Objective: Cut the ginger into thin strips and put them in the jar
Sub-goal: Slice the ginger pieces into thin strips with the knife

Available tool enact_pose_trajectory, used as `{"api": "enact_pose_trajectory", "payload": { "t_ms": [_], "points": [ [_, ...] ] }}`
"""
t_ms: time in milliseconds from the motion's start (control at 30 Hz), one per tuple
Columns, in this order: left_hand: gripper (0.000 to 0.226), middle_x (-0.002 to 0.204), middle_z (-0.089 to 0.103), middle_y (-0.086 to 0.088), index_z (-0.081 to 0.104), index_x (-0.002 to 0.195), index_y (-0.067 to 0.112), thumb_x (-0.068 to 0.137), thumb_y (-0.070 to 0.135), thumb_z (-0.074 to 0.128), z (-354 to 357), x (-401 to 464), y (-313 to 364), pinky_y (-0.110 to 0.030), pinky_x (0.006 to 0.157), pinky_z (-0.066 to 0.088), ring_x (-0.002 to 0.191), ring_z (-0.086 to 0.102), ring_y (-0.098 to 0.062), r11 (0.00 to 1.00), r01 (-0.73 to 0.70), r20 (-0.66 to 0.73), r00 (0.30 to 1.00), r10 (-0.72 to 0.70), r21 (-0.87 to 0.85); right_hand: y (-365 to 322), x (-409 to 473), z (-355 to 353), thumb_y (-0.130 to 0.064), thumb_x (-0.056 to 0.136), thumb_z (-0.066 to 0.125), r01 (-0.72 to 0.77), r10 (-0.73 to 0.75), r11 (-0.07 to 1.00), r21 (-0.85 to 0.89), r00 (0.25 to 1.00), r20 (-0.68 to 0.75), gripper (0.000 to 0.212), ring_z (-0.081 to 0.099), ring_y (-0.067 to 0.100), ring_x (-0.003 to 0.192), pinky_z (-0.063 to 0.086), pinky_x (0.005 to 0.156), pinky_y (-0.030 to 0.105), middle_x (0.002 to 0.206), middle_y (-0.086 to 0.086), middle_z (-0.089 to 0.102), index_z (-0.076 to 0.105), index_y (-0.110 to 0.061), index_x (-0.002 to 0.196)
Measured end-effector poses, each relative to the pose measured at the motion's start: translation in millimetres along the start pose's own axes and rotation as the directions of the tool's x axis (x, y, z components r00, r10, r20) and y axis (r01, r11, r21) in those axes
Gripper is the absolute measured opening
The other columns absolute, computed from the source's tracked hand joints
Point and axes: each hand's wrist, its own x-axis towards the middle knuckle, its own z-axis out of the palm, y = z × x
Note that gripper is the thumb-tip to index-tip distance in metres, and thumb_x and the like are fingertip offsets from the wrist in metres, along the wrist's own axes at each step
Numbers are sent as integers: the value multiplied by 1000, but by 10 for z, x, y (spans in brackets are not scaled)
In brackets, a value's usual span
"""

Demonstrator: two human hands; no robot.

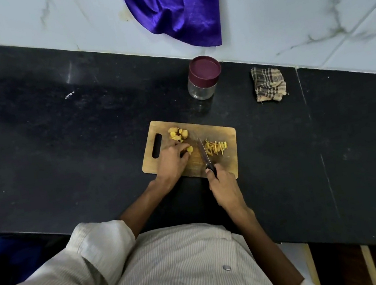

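Note:
A wooden cutting board (221,133) lies on the black counter. On its far left sits a pile of ginger slices (178,134). A heap of thin ginger strips (216,148) lies on the right half. My left hand (171,160) pinches a ginger piece (190,150) against the board. My right hand (224,186) grips the black handle of a knife (204,152), whose blade points away from me between the piece and the strips. A glass jar (202,85) with its maroon lid on stands behind the board.
A folded checked cloth (269,83) lies on the counter to the right of the jar. A purple cloth (176,10) hangs over the white marble wall behind. The black counter (61,135) stretches left and right.

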Motion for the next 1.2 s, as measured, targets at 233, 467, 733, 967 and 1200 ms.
{"api": "enact_pose_trajectory", "payload": {
  "t_ms": [233,467,733,967,1200],
  "points": [
    [24,112,60,-5,70,111,14,88,17,66,-4,-7,11,-32,87,48,98,58,-18,999,-31,7,1000,31,40,-48,1,35,-30,106,39,23,-21,994,-109,1000,18,28,64,32,94,52,81,47,104,15,65,54,-9,116],
    [24,114,59,-3,69,112,16,88,18,66,-6,-8,30,-32,84,49,97,59,-17,999,-1,13,1000,1,34,-119,-5,78,-27,107,37,49,-44,982,-183,999,32,28,65,31,89,52,74,43,100,15,66,51,-6,117],
    [24,115,58,-1,68,112,18,88,21,66,-10,3,26,-35,88,49,99,57,-14,999,25,21,999,-26,30,-140,-22,126,-31,106,37,55,-48,977,-204,998,37,26,67,35,83,56,70,55,93,17,66,49,-9,112],
    [26,115,58,-1,68,113,18,88,20,67,-17,17,29,-30,87,47,101,56,-15,999,21,26,999,-22,33,-173,-36,108,-28,107,37,79,-70,968,-238,996,47,25,65,32,87,54,76,49,97,15,66,50,-7,113],
    [25,113,60,-3,70,110,16,86,17,69,-20,16,14,-36,87,50,100,57,-17,1000,2,9,1000,-2,22,-170,-4,118,-28,107,35,67,-51,941,-331,997,57,28,65,29,92,44,68,35,100,12,64,50,-6,115]
  ]
}}
